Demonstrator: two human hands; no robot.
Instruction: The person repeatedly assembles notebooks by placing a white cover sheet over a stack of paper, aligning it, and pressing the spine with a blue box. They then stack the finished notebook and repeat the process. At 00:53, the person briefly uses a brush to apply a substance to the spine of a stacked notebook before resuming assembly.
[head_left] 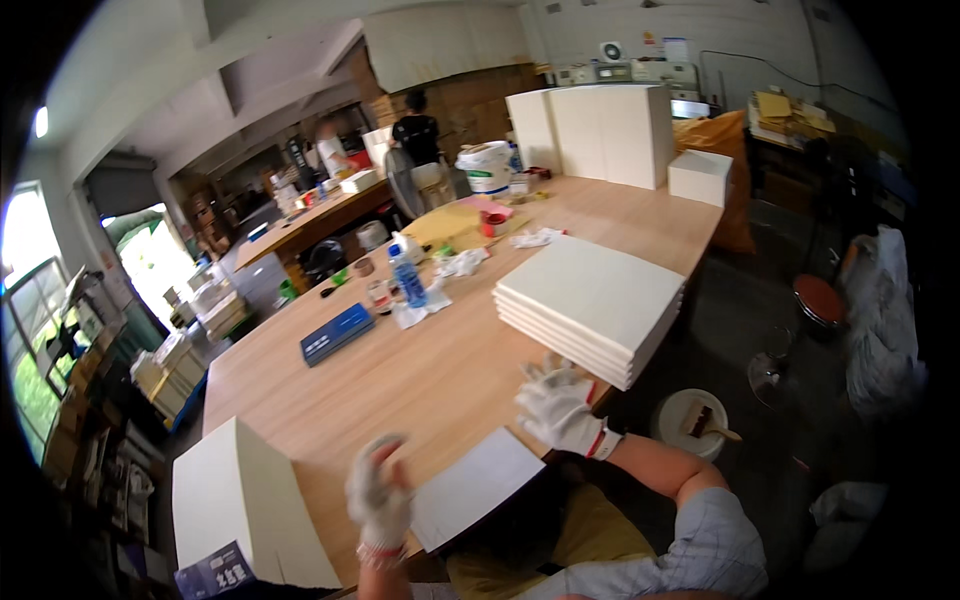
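Both my hands wear white knit gloves. My left hand (380,500) is raised beside the left end of a white sheet (480,488) at the table's near edge. Its fingers are loosely bent, somewhat blurred, and nothing shows in them. My right hand (562,408) is open with its fingers spread, past the sheet's right end and close to the near side of a stack of thick white boards (590,295). Whether it touches the stack I cannot tell. At the left corner stands a white block-like pile (235,500) with a dark printed leaflet (215,570) at its front.
On the wooden table (400,385) are a blue box (337,334), a blue bottle (406,275), crumpled white cloths, a red tape roll (493,223) and a white tub (485,167). Tall white stacks (610,135) stand far right. A bucket with a brush (690,420) is on the floor at right. People work behind.
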